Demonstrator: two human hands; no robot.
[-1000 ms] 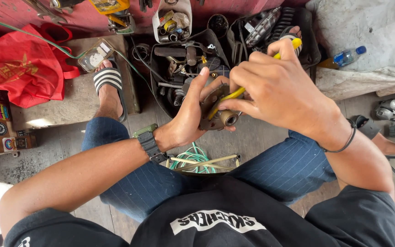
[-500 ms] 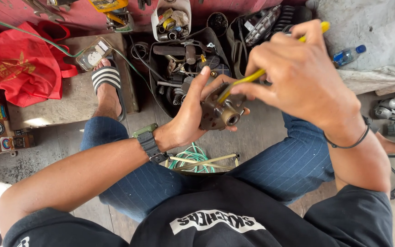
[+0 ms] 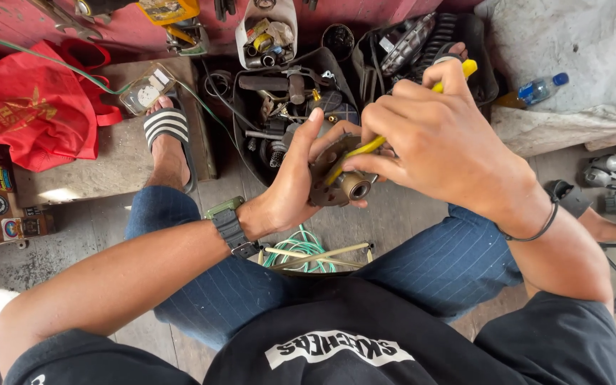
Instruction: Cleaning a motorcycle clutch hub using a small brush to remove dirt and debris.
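Grey concrete floor (image 3: 408,207) fills the background, with a red bag (image 3: 33,114) at upper left and a black bin of greasy spare parts (image 3: 286,107) top centre. I'm seeing the left hand (image 3: 290,185) wrapped around a round metal motor part (image 3: 336,178) mid-frame, fingers clenched on its rim. Right hand (image 3: 443,142) grips yellow-handled pliers (image 3: 379,139), nose on the part. My worry: the nose slipping off the oily metal and jabbing the left thumb.

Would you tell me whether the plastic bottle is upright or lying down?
Lying down: the plastic bottle rests on its side beside the grey cloth, its blue cap pointing right.
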